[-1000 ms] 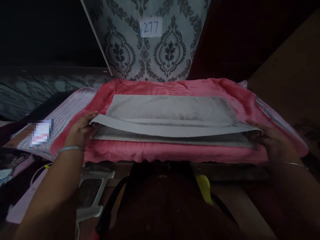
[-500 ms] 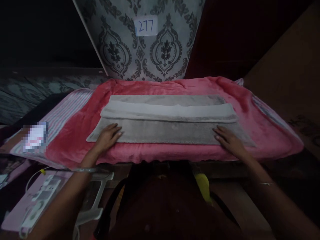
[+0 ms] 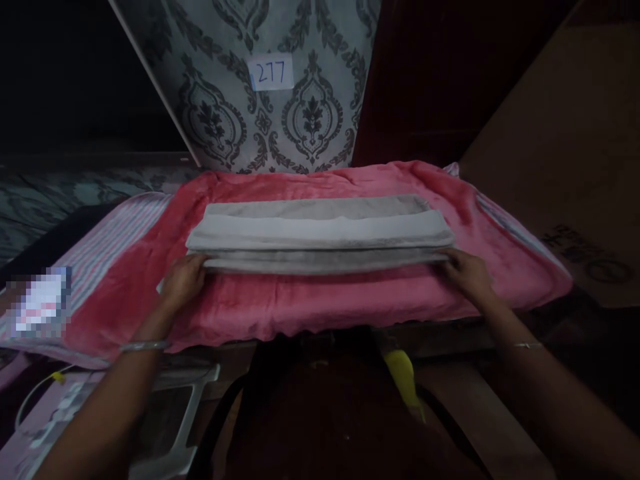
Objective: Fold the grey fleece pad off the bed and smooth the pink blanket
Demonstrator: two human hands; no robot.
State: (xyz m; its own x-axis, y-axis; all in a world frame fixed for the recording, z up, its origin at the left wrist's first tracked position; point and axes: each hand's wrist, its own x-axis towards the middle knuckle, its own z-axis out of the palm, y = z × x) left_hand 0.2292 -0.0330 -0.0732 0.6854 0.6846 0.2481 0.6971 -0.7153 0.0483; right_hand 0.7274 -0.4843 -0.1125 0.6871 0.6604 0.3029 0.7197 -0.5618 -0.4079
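Note:
A long grey towel point(image 3: 320, 230) lies across the pink blanket point(image 3: 310, 303), with a paler strip folded along its middle. Its near edge is turned up toward that strip. My left hand point(image 3: 183, 281) has its fingers closed round the left end of this near edge. At the opposite end, my right hand point(image 3: 466, 272) pinches the edge between thumb and fingers. The fingertips of both hands are partly hidden by the cloth.
A striped cloth point(image 3: 107, 243) shows under the blanket on the left, with a blurred-out object point(image 3: 43, 300) on it. Patterned wall covering with a "277" paper point(image 3: 271, 71) rises behind. A cardboard box point(image 3: 570, 147) stands on the right.
Both hands went from lying flat on the towel to gripping its near edge, which is now lifted and folded away from me. The view has shifted slightly.

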